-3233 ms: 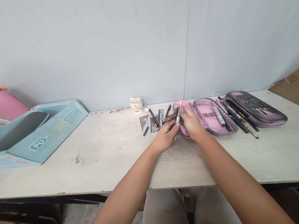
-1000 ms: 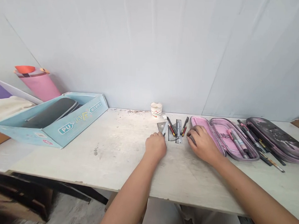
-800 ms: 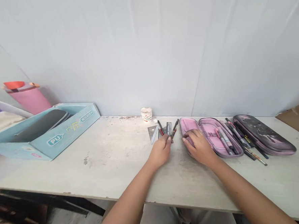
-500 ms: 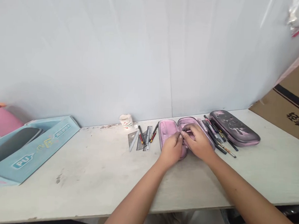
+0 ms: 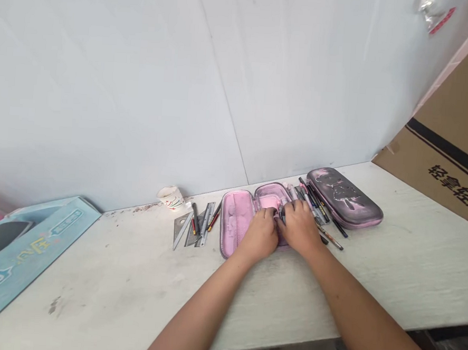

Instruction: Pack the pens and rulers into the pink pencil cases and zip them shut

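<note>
Both my hands are close together over an open pink pencil case (image 5: 235, 222), its padded halves spread flat on the table. My right hand (image 5: 300, 226) pinches a slim dark pen (image 5: 281, 215) at the case's middle. My left hand (image 5: 260, 234) sits right beside it, fingertips at the same spot, and hides the case's centre. Past my right hand lies a bunch of pens and pencils (image 5: 315, 206), next to a closed dark case with pink patterns (image 5: 343, 197).
Left of the pink case lie metal rulers (image 5: 205, 223) and a set square (image 5: 182, 230) with a few pens. A paper cup (image 5: 170, 196) stands by the wall. A pale blue box (image 5: 27, 252) sits at the table's (image 5: 132, 290) left end, a cardboard carton (image 5: 445, 151) beyond the right.
My hands have come together over the pink case, and the dark pen sits between them. The view has swung right, so everything on the table appears further left.
</note>
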The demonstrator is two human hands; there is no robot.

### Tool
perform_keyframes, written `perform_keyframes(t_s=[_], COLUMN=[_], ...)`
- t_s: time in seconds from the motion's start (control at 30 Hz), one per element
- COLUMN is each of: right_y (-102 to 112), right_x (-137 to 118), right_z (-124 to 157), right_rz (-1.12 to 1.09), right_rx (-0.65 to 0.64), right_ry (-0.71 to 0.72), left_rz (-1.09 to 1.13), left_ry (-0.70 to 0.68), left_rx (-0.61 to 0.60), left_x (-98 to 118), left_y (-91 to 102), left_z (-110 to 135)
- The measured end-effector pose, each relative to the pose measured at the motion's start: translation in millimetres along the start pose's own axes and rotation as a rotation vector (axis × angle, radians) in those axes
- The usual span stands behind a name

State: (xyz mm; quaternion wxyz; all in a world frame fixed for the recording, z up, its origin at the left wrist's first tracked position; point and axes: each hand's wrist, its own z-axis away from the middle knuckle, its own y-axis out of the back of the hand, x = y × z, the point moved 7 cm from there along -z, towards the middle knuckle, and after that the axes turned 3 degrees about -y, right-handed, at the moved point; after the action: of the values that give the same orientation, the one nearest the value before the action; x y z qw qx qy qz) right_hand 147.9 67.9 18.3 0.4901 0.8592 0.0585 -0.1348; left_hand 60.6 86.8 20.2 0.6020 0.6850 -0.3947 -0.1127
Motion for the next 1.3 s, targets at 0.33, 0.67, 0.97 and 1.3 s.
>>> perform_keyframes(t_s=[0.33,0.67,0.97,1.3], right_y=[-13.6,-18.9,-76.9,-93.0], right_x=[16.5,-92.9,-243.7,-245.8], right_z=[11.3,-1.7,-3.0,-4.7], right_rz=[0.045,0.064,0.147,0.244], right_rx=[0.051,-0.007,-0.221,-0.224], right_ry=[0.117,0.344,0.542,0.578], left_rz=[0.177,0.087,0.135,0.303], left_ry=[0.015,0.349,0.376,0.492], left_rx=[0.114,0.382,0.440,0.445], left_x=[-42.9,-194.9,-216.8,-219.6], left_y=[52.9,113.4,105.4,94.9], left_z=[42.4,127.9,143.9,144.1])
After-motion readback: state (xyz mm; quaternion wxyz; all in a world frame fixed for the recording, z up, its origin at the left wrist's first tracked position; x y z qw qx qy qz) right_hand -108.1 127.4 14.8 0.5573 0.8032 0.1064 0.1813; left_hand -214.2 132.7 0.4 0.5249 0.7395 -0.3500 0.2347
